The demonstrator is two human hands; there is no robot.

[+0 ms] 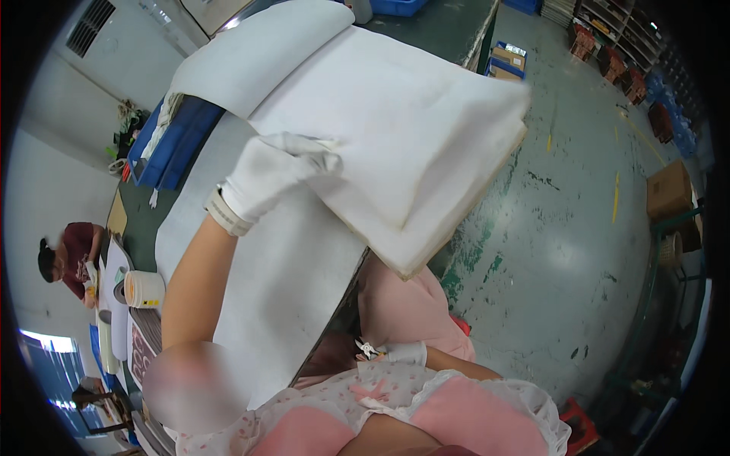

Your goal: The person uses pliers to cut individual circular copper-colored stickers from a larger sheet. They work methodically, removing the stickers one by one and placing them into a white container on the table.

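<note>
My left hand (277,171), in a white glove with a cuff band, is closed in a pinch on the near edge of a stack of large white sheets (395,114). The sheets have yellowish edges and overhang the table's right side. Their far left part is rolled or folded back over itself. Low down by my lap, my gloved right hand (404,355) is closed around a small metal hand tool (368,349) that looks like pliers or snips; its exact kind is unclear. A broad white sheet (281,281) covers the table under my left arm.
A blue bin (179,144) stands at the table's left edge. Near it are a white tub (144,289) and, further left, another person (76,258) working. On the right are the green floor (563,251), cardboard boxes (669,190) and a rack.
</note>
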